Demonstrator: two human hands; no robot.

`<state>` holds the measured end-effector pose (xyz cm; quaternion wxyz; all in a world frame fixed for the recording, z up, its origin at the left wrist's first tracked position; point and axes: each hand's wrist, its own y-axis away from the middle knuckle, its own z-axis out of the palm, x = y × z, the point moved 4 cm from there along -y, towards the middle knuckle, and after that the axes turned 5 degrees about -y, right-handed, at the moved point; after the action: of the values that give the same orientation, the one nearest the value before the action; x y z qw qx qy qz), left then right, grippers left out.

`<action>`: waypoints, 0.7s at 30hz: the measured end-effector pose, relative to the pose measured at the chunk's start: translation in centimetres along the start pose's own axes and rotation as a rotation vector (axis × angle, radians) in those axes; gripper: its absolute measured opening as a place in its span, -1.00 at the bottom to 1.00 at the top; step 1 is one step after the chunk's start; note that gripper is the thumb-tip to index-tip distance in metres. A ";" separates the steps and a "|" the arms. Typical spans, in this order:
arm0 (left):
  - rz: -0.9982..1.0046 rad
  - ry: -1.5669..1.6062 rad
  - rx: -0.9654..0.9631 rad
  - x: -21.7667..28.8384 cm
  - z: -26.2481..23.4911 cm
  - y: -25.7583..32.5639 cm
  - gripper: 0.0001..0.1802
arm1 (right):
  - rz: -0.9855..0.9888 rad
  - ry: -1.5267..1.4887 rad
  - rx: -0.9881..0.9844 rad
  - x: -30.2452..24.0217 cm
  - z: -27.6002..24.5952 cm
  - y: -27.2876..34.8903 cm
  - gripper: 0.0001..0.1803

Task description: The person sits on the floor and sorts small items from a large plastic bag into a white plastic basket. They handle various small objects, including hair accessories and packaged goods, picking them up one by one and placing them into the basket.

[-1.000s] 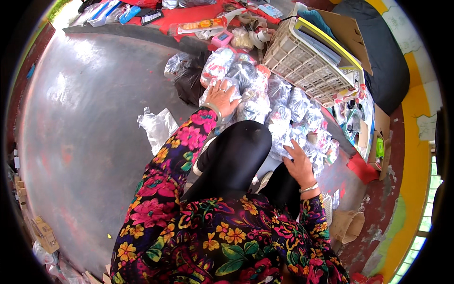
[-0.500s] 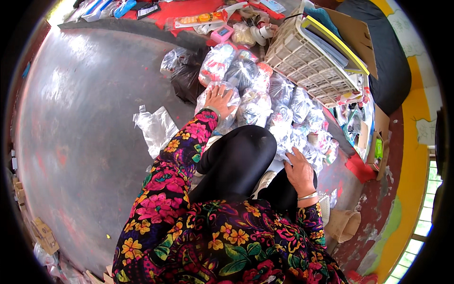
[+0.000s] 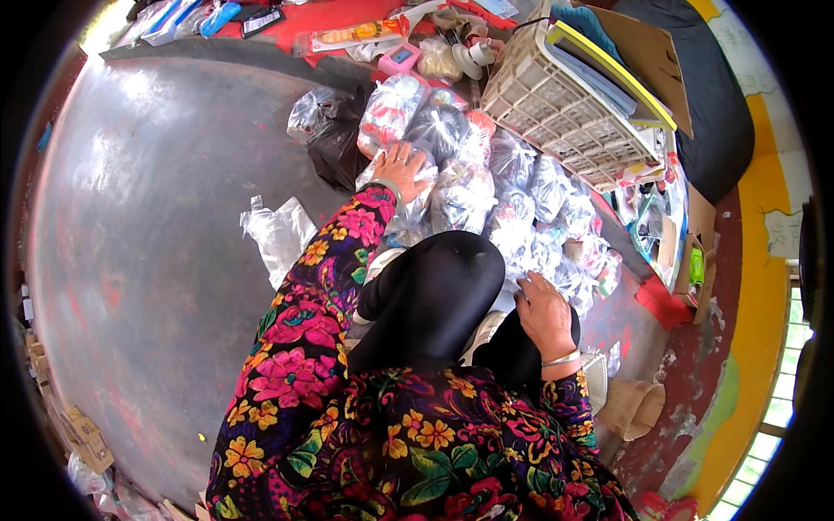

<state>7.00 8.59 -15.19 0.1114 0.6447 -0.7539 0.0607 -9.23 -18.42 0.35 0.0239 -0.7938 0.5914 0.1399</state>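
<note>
My left hand (image 3: 400, 171) lies with its fingers stretched out on a tied clear plastic bag (image 3: 417, 207) in a heap of similar filled bags. What fills that bag cannot be made out. Just beyond the fingertips is another clear bag (image 3: 393, 113) with red and white contents. Close to my right knee, my right hand (image 3: 546, 319) rests with loosely bent fingers, holding nothing that I can see. Its fingertips are near the closest bags (image 3: 512, 233) of the heap. A flattened white plastic bag (image 3: 280, 233) lies on the floor left of my left forearm.
Left of the heap sits a black plastic bag (image 3: 339, 149). A white plastic crate (image 3: 565, 108) holding flat items stands at the far right. A pink device (image 3: 400, 59) lies behind the bags. By the right wall is an open brown paper bag (image 3: 632, 410).
My left hand has shifted slightly farther away over the bag, its fingers still spread. The right hand stays by the knee. The whole view has moved a little.
</note>
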 end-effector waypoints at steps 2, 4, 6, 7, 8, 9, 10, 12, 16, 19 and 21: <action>-0.003 0.024 0.113 0.0 -0.7 1.1 -0.30 | -0.003 0.008 -0.005 -0.1 0.0 0.0 -0.72; 0.006 0.073 0.265 0.1 -1.6 2.9 -0.26 | -0.008 0.009 -0.003 -0.1 0.0 0.1 -0.72; 0.002 0.080 0.339 0.2 -2.4 5.1 -0.23 | -0.016 0.002 0.007 -0.1 0.0 0.2 -0.72; 0.010 0.089 0.335 0.4 -2.2 6.0 -0.22 | -0.016 0.002 0.014 0.0 0.0 0.3 -0.72; -0.004 0.089 0.292 0.5 -1.6 6.8 -0.22 | -0.020 0.002 0.017 0.0 0.0 0.4 -0.72; -0.018 0.090 0.248 0.5 -0.9 7.4 -0.21 | -0.020 0.002 0.023 0.0 0.0 0.3 -0.72; -0.032 0.090 0.205 0.5 -0.2 7.7 -0.21 | -0.021 0.003 0.028 0.0 -0.1 0.3 -0.72; -0.037 0.116 0.176 0.5 1.2 7.7 -0.23 | -0.018 0.007 0.027 -0.1 -0.1 0.4 -0.72; -0.004 0.148 0.254 0.4 2.6 6.2 -0.30 | -0.019 0.019 0.016 -0.6 0.4 0.4 -0.73; -0.055 0.168 0.279 0.0 2.1 7.2 -0.29 | -0.035 0.026 -0.012 -0.7 0.5 0.2 -0.73; -0.109 0.202 0.341 -0.5 2.0 9.2 -0.31 | -0.042 0.005 0.014 -0.4 0.5 0.5 -0.74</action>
<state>-2.18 10.07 -16.79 0.0788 0.6848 -0.6817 0.2454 -9.93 -18.14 0.04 0.0308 -0.8061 0.5757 0.1332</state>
